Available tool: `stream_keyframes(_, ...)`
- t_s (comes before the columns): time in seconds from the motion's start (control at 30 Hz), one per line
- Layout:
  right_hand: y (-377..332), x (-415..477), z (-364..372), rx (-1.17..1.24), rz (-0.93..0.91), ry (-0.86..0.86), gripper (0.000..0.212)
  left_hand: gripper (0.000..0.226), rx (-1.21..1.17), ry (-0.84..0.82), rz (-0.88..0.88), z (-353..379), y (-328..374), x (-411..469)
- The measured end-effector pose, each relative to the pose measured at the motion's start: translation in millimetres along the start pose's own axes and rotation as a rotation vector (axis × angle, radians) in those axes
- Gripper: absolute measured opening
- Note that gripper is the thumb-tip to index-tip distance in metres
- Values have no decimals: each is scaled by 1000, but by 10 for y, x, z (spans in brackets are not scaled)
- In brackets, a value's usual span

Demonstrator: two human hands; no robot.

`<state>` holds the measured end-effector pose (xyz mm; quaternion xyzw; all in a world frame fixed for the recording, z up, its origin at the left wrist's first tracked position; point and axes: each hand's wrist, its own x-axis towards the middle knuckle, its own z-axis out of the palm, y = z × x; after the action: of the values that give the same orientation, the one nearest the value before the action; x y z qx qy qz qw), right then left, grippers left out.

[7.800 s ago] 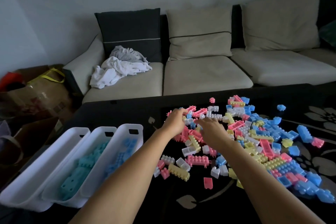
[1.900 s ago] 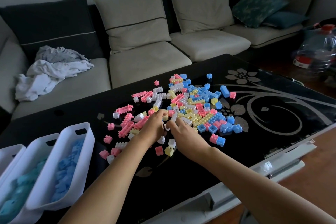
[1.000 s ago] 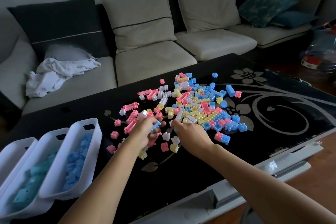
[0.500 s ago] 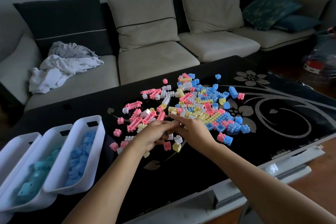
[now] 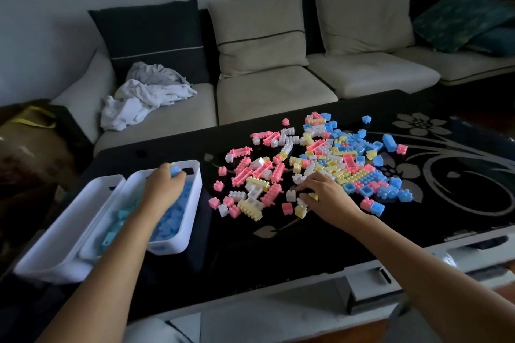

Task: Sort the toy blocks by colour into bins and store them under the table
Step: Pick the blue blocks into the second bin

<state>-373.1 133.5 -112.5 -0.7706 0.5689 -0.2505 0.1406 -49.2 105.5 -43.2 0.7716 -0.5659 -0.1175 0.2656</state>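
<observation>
Left hand (image 5: 164,186) over blue bin (image 5: 193,198), fingers pinching blue block (image 5: 175,170) (drop step in hand). Right hand (image 5: 326,195) rests on mixed pile (image 5: 320,164) on worktop (image 5: 278,245), grasp unclear. Next, likely: release, pick another blue.

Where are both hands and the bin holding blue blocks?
left hand (image 5: 164,189): head view, back of hand.
right hand (image 5: 327,196): head view, back of hand.
blue-block bin (image 5: 192,203): head view, right wall.

We look down and forward from one head-worn camera, close over the black tabletop (image 5: 278,245), sofa (image 5: 273,89) beyond.
</observation>
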Motion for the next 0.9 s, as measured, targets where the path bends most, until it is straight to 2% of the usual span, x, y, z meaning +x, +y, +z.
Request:
stream_keyframes(0.07, -16, -29, -56, -13, 9, 13, 22, 16, 49, -71, 39, 27, -112, 5)
stream_keyframes(0.1, -29, -47, -94, -18, 17, 26, 22, 22, 38, -77, 74, 48, -121, -13)
stream_keyframes(0.17, -18, -78, -177, -29, 24, 75, 22, 32, 1, -42, 144, 92, -23, -103)
stream_keyframes(0.27, 66, -156, -375, -13, 75, 149, 22, 24, -87, -16, 332, 178, 304, -301)
stream_keyframes(0.43, 407, -310, -732, 25, 250, 248, 28, 20, -212, -262, 645, 478, 957, -730)
stream_keyframes(0.5, 556, -420, -864, 55, 292, 189, 42, 20, -246, -354, 730, 656, 1184, -891)
stream_keyframes(0.63, 702, -644, -990, -14, 420, 8, 97, 26, -203, -486, 826, 1073, 1559, -1077)
stream_keyframes(0.7, 734, -693, -963, -103, 477, -74, 111, 31, -140, -521, 852, 1283, 1715, -1099)
stream_keyframes(0.8, 778, -723, -870, -173, 468, -134, 103, 41, -46, -556, 902, 1597, 1916, -1089)
stream_keyframes(0.9, 774, -711, -736, -180, 390, -48, 87, 45, 114, -543, 974, 1808, 1994, -1064)
